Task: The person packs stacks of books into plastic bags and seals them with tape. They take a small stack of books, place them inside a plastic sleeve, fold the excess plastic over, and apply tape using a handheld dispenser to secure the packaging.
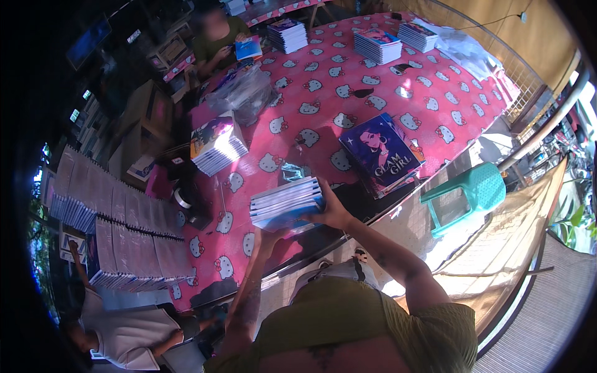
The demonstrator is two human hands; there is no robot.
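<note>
A small stack of thin notebooks [286, 202], white page edges up and a blue cover below, is held over the near edge of the table. My right hand [331, 210] grips its right end, fingers wrapped round the side. From below, my left hand [270, 238] supports the near left corner; its fingers are partly hidden under the stack. Just beyond lies a crumpled piece of clear plastic [293, 171]. To the right sits a pile of purple-covered notebooks [380, 149] with a drawn figure on top.
A pink patterned cloth covers the table [311, 133]. Notebook stacks [219, 144] stand left and far, beside plastic bags [245, 96]. Spiral-bound piles [134, 242] line the left. A green stool [466, 196] stands right. One person [217, 43] handles a book; another [127, 326] is lower left.
</note>
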